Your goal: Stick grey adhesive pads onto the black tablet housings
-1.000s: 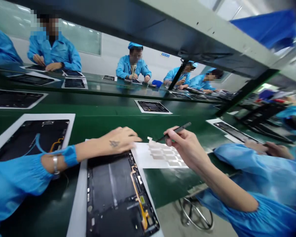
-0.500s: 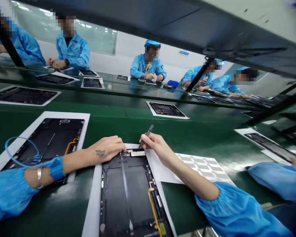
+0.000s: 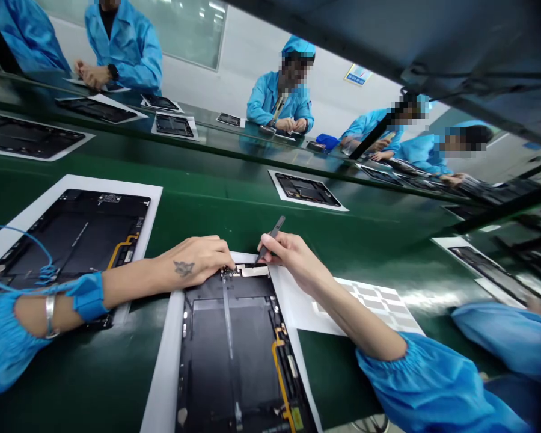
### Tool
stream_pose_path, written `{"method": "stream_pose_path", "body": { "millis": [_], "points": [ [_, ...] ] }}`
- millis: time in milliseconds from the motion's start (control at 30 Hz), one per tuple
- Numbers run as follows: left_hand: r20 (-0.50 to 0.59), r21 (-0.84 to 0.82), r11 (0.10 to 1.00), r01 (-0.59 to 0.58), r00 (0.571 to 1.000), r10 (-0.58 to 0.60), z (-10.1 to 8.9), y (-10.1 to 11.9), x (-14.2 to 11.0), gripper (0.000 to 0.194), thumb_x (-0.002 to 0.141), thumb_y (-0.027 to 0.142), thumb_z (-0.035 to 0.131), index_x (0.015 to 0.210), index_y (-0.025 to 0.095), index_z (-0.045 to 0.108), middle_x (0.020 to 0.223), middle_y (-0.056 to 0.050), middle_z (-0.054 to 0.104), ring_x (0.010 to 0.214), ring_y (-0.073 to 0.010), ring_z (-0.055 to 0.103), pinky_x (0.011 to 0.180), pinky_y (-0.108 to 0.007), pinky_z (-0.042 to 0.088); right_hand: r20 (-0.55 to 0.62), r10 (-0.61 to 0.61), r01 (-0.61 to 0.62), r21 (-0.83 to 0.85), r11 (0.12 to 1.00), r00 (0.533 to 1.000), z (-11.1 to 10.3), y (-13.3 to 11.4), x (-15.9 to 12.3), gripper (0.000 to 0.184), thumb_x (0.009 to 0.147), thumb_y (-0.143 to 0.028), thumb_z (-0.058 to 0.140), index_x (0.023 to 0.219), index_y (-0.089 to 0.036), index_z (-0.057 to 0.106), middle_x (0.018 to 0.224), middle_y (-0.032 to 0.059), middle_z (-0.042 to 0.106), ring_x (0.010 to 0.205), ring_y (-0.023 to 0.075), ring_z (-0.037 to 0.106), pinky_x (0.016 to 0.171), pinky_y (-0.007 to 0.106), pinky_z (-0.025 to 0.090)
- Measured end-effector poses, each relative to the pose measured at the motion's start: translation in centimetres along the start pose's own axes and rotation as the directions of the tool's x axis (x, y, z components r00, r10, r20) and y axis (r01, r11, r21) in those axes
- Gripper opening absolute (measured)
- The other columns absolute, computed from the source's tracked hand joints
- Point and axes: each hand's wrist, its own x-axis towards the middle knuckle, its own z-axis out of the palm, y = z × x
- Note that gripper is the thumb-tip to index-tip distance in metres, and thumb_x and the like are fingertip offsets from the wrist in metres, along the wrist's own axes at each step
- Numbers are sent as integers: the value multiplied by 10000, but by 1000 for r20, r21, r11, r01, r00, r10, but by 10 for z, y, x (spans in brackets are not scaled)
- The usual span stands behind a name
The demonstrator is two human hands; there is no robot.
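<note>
An opened black tablet chassis [image 3: 234,355] lies on a white sheet in front of me on the green belt. My left hand [image 3: 198,261] rests on its top left corner, fingers curled and pressing down near a small white strip [image 3: 252,271] at the top edge. My right hand [image 3: 293,255] pinches dark tweezers [image 3: 270,236], whose tip touches that strip. A blue wrist strap [image 3: 88,294] with a coiled cord sits on my left wrist.
A sheet of grey stickers [image 3: 374,304] lies right of the chassis, under my right forearm. Another opened tablet [image 3: 72,234] lies at left, more on the belt [image 3: 234,198] beyond. Workers in blue coats sit across the line; a co-worker's sleeve [image 3: 500,334] is at right.
My right hand moved the tweezers from the sticker sheet to the chassis's top edge, where a white strip now lies. My left hand stayed on the corner. The view shifted rightward and down.
</note>
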Motion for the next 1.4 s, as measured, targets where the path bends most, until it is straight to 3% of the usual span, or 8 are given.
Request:
{"method": "stream_pose_path", "body": {
  "millis": [700, 1133, 1267, 1400],
  "points": [
    [2, 19, 1000, 5, 1000, -5, 1, 0, 0, 299, 1030, 150, 386, 1000, 174, 682, 944, -50, 672, 843, -161, 588, 738, -262, 466, 29, -43, 45, -80, 996, 999, 1, -3, -1, 529, 695, -695, 724, 657, -198, 547, 599, -8, 536, 631, 164, 567, 668, 307, 459],
    [65, 220, 974, -57, 997, 44, 0, 4, -1, 328, 944, 36, 444, 1122, 207, 660, 1010, -42, 651, 857, -175, 567, 685, -260, 452, 34, -77, 79, -79, 994, 996, 2, 0, 1, 507, 725, -674, 706, 697, -187, 567, 569, -32, 515, 586, 144, 546, 658, 304, 454],
    [97, 250, 967, -51, 995, 27, -2, 5, -2, 364, 943, 24, 404, 1154, 209, 637, 1022, -47, 638, 869, -179, 556, 693, -260, 460, 17, -138, 139, -162, 977, 990, 3, 2, 2, 491, 763, -677, 653, 702, -197, 565, 569, -22, 523, 580, 167, 568, 623, 304, 452],
    [128, 261, 964, -58, 991, 25, -5, 6, -2, 404, 948, 5, 354, 1180, 203, 619, 1044, -59, 635, 887, -184, 557, 732, -274, 469, -32, -260, 230, -371, 900, 965, 3, 2, -3, 446, 836, -617, 594, 665, -207, 563, 626, 30, 618, 619, 205, 609, 618, 312, 444]
  ]
}}
